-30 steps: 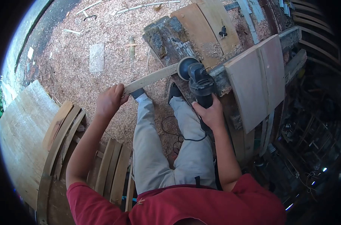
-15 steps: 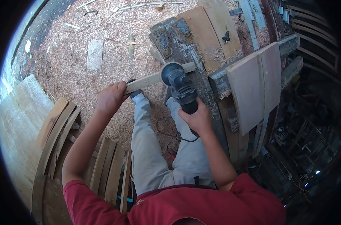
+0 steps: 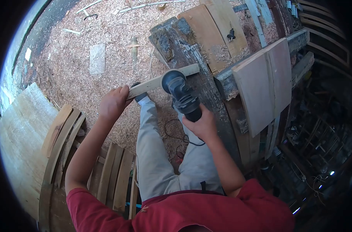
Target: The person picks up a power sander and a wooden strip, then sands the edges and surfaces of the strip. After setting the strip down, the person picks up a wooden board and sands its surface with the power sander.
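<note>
My left hand (image 3: 115,102) is closed round the near end of a narrow wooden strip (image 3: 147,87). The strip slants up to the right, and its far end lies over a weathered timber bench (image 3: 209,102). In my right hand (image 3: 203,124) is the dark body of an angle grinder (image 3: 184,97), gripped from behind. Its round disc lies over the strip's upper face, toward the far end, and hides that part of the wood. A black power cord (image 3: 169,129) loops down between my legs.
Wood shavings cover the ground (image 3: 79,58). Curved wooden pieces (image 3: 60,143) and several slats (image 3: 114,174) lie at the left. A pale panel (image 3: 261,89) leans against a beam (image 3: 299,41) on the right. Boards (image 3: 205,33) with a small black object (image 3: 231,35) lie beyond the bench.
The grinder's disc has shifted slightly left and toward me along the strip. My left hand keeps its hold on the strip, and the whole view has tilted a little.
</note>
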`<state>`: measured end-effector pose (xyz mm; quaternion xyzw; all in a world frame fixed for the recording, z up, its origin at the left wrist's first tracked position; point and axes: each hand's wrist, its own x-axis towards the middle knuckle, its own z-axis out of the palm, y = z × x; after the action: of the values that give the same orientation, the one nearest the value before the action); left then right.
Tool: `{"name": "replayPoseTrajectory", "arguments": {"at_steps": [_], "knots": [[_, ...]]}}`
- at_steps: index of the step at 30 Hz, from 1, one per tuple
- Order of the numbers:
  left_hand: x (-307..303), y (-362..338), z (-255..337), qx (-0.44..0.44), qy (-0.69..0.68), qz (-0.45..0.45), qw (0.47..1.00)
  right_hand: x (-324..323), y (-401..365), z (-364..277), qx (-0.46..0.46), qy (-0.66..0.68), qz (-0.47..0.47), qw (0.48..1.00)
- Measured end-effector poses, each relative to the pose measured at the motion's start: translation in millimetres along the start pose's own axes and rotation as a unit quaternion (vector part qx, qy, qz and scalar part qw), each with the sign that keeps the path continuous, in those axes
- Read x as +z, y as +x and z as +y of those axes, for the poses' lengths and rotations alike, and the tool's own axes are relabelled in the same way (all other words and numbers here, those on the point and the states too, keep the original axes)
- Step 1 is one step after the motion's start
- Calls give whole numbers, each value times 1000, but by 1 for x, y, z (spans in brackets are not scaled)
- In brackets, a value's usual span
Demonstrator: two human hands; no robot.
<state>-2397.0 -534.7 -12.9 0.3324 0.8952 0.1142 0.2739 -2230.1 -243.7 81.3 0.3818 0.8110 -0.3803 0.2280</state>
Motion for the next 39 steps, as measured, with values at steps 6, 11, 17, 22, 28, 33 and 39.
{"name": "replayPoseTrajectory", "arguments": {"at_steps": [6,11,17,22,28,33,39], "knots": [[-1,4,-5,1,16,-10,1000,-23,5,14,21,44,43,998],[-5,3,-1,-11,12,-13,1000,-26,10,38,48,53,28,997],[-3,5,0,-20,23,-27,999,7,-8,4,13,17,-29,999],[-5,5,3,-23,23,-33,999,-6,-2,11,34,42,4,999],[-14,11,2,-25,25,-46,998,-31,7,39,36,37,53,997],[-7,8,1,-12,11,-31,999,3,-15,16,14,-2,-8,1000],[-5,8,-6,6,-1,-16,1000,14,-14,11,6,42,4,999]]}}
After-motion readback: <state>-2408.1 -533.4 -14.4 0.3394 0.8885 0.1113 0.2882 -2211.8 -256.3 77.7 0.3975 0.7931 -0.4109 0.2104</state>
